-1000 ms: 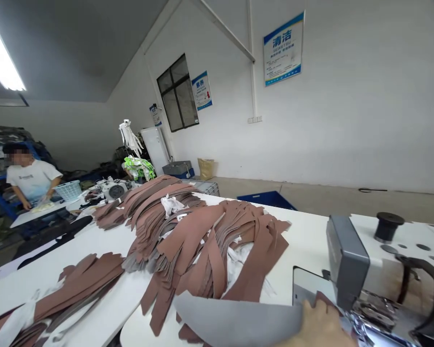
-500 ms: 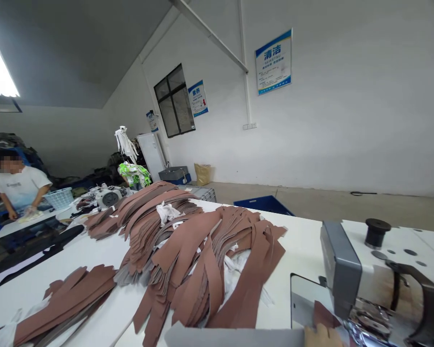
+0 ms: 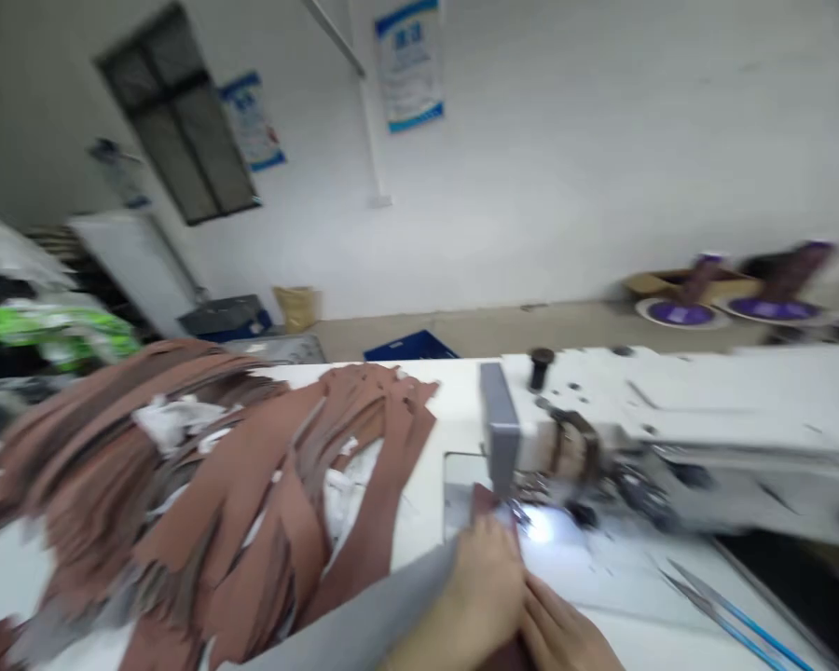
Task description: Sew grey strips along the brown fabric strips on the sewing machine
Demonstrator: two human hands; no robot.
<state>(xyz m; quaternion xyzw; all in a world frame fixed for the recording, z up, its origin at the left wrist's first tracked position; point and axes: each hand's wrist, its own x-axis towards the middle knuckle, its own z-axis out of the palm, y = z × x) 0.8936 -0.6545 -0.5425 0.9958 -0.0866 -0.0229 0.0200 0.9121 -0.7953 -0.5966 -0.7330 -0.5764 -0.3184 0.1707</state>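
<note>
A brown fabric strip (image 3: 484, 500) lies under the sewing machine (image 3: 502, 424), beside its lit needle area. My left hand (image 3: 488, 564) is closed over this strip just in front of the machine head, with its fingers blurred. Close behind on the right, my right hand (image 3: 563, 629) grips the strip's nearer part, fingers against the brown material. A long grey band (image 3: 364, 610) runs alongside my left forearm; whether it is cloth or a sleeve I cannot tell. Left of the hands, a large heap of brown strips (image 3: 252, 503) with grey undersides covers the white table.
A blue-handled pointed tool (image 3: 734, 620), scissors or tweezers, lies at the lower right. A black spool (image 3: 540, 368) stands on the machine. Purple thread cones (image 3: 685, 312) are at the far right. Behind the table sits a blue crate (image 3: 409, 347).
The view has swung right and down, so the machine bed, the blue-handled tool and both hands now show. Earlier only some fingers showed at the bottom edge.
</note>
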